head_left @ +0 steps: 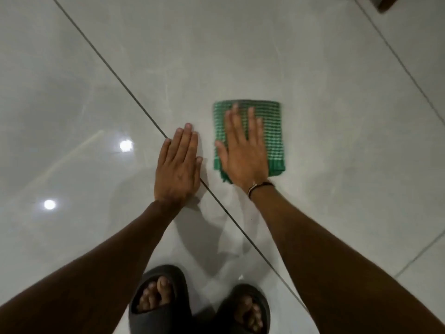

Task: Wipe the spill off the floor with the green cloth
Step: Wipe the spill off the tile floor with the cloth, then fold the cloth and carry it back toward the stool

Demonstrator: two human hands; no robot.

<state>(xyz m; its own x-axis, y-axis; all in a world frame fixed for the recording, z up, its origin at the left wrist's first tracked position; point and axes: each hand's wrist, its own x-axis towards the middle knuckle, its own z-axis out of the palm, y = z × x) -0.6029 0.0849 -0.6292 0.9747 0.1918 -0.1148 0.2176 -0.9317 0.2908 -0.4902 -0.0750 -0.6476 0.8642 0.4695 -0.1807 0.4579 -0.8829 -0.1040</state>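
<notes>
Two dark slippers [199, 302] are seen nearest, on the pale tiled floor [325, 68]. One folded green cloth [269, 131] is pressed flat under the open right hand [243, 150]; the open left hand [178, 169] is laid flat on the tile just beside it. No writing is visible.

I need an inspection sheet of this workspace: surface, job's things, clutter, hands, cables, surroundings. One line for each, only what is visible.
Surface: glossy pale tiled floor with dark grout lines; wet streak near the feet.
Job's things: folded green cloth lying flat on the floor.
Clutter: nothing seen.
Hands: right hand flat on the cloth, fingers spread; left hand flat on bare tile beside it.
Cables: nothing seen.
Surroundings: dark slippers at bottom; brown furniture leg top right.
</notes>
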